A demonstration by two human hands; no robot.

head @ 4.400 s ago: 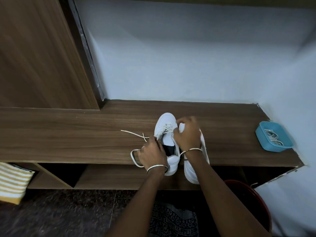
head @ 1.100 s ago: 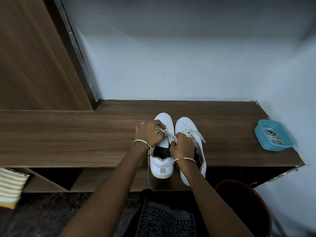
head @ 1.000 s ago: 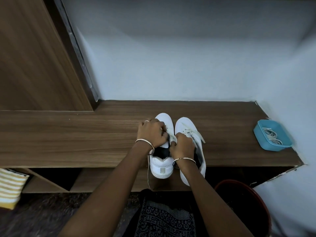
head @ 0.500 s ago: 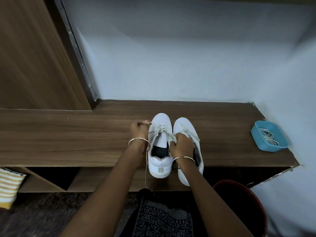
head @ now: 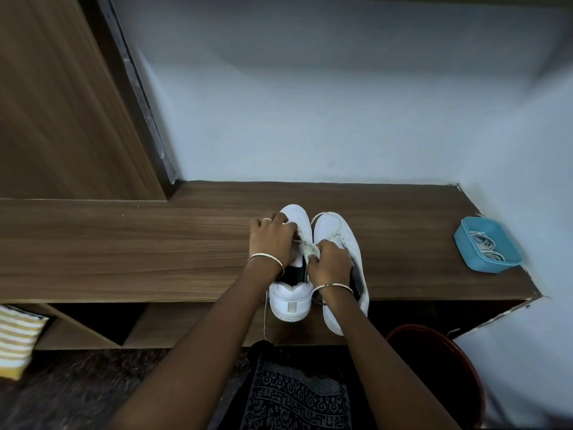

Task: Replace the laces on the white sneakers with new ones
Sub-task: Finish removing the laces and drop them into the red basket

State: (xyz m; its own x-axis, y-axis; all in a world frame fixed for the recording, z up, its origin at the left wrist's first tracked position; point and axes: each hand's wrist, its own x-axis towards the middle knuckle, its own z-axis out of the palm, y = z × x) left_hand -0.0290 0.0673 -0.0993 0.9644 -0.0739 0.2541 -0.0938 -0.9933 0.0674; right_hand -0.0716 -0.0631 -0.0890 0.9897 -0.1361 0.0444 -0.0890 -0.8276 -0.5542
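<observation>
Two white sneakers stand side by side on the wooden bench (head: pixel 155 252), toes pointing to the wall. My left hand (head: pixel 273 240) lies over the laced front of the left sneaker (head: pixel 291 301) and pinches its white lace (head: pixel 302 242). My right hand (head: pixel 328 262) grips the same lace and the eyelet edge between the two shoes. It covers part of the right sneaker (head: pixel 336 228). A loose end of lace (head: pixel 265 318) hangs down over the bench's front edge.
A blue tray (head: pixel 474 259) with coiled white laces (head: pixel 483 248) sits at the bench's right end. A dark red bucket (head: pixel 440 367) stands on the floor below it. A striped cushion (head: pixel 18 339) lies at lower left. A wooden cabinet (head: pixel 62 103) rises at left.
My left hand has come back from the left side of the left sneaker onto its laces. My right hand has stayed on the lace between the shoes.
</observation>
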